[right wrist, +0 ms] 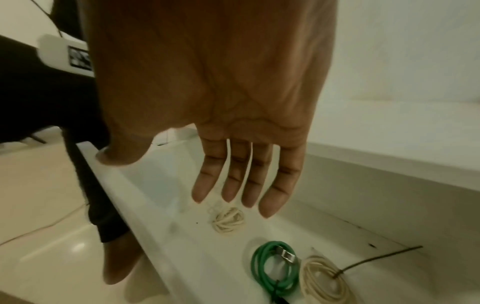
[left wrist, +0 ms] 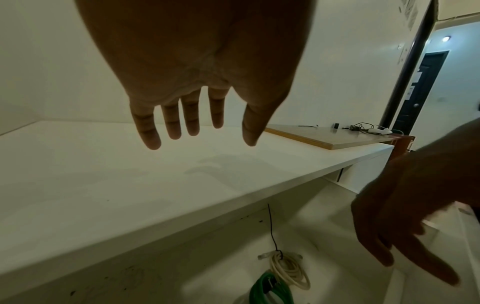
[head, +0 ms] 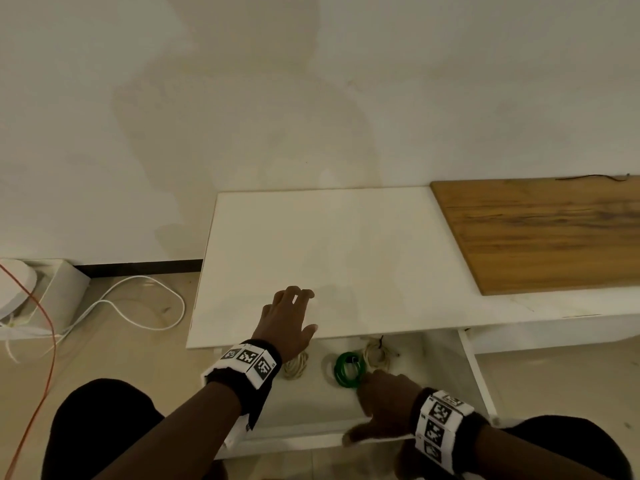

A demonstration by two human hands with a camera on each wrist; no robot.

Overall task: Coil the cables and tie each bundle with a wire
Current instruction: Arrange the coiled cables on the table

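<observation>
An open white drawer (head: 298,436) under the white table top (head: 346,254) holds three coiled cables. A small cream bundle (head: 295,367) (right wrist: 228,221) lies at the left, a green coil (head: 347,369) (right wrist: 275,267) in the middle. To the right of it lies a cream coil (head: 375,353) (left wrist: 288,269) (right wrist: 324,281) tied with a black wire (right wrist: 376,260). My left hand (head: 306,310) (left wrist: 207,139) hovers over the table's front edge, fingers spread, holding nothing. My right hand (head: 360,407) (right wrist: 176,179) hangs over the drawer beside the green coil with straight fingers, its thumb at the drawer's front rim.
A wooden board (head: 554,233) lies on the table's right part with a loose black wire (head: 592,177) at its far edge. On the floor to the left are a white cable (head: 138,306), an orange cable (head: 48,341) and a white box (head: 59,292). My knees flank the drawer.
</observation>
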